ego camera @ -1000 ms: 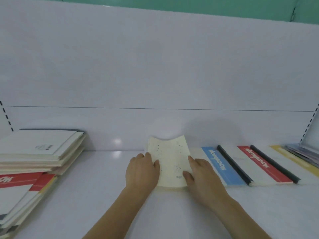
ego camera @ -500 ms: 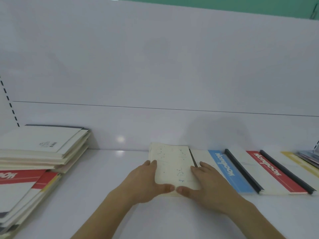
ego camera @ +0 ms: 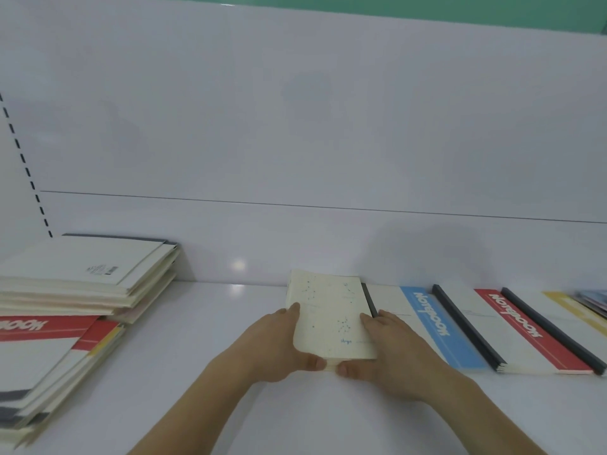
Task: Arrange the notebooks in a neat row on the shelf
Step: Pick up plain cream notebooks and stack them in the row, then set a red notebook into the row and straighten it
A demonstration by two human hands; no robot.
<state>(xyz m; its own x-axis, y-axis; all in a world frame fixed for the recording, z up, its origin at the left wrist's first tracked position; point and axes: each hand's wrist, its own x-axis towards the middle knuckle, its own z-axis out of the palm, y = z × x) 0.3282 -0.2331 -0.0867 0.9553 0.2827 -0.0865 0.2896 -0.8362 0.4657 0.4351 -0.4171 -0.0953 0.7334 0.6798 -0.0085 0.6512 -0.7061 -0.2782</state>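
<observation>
A small cream notebook (ego camera: 330,315) with blue star dots lies flat on the white shelf (ego camera: 203,339), at the left end of an overlapping row. My left hand (ego camera: 276,346) holds its left edge, thumb at the near edge. My right hand (ego camera: 391,353) holds its right side, thumb at the near edge beside the left thumb. To the right lie a blue-striped notebook (ego camera: 433,326), a red-striped notebook (ego camera: 522,330) and a yellow-striped one (ego camera: 571,310), each overlapping its neighbour.
A tall stack of cream and red notebooks (ego camera: 65,290) sits at the left end of the shelf. The white back panel (ego camera: 295,142) rises behind. More booklets (ego camera: 594,300) show at the far right edge.
The cream notebook, bowed upward a second ago, now lies flat against the blue-striped one. Both hands slid down its sides and the thumbs moved to its near edge.
</observation>
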